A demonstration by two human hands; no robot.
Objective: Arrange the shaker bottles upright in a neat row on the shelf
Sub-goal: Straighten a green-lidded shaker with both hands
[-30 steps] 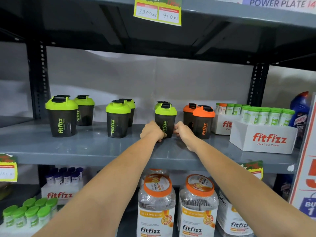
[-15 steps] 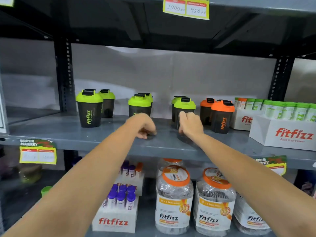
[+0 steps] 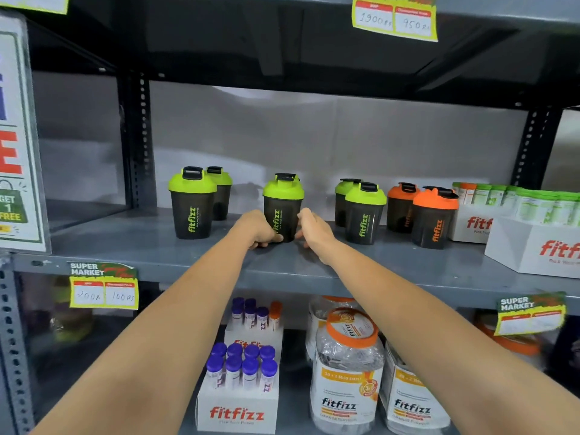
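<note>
Several dark "fitfizz" shaker bottles stand upright on the grey shelf (image 3: 150, 246). Two green-lidded ones sit at the left, one in front (image 3: 192, 205) and one behind (image 3: 221, 193). At the middle green-lidded bottle (image 3: 283, 205), my left hand (image 3: 259, 229) presses its lower left side and my right hand (image 3: 314, 229) its lower right side. Further right are a green-lidded pair (image 3: 364, 215) and two orange-lidded bottles (image 3: 434, 218). Anything behind the middle bottle is hidden.
White fitfizz boxes of green-capped tubes (image 3: 533, 246) fill the shelf's right end. A perforated post (image 3: 138, 136) bounds the left. Below stand a box of purple-capped tubes (image 3: 238, 387) and clear orange-lidded jars (image 3: 345, 372). Price tags (image 3: 103, 290) hang on the shelf edge.
Both hands left the green bottle next to the orange ones and moved left to close around the middle green bottle. My view shifted left too.
</note>
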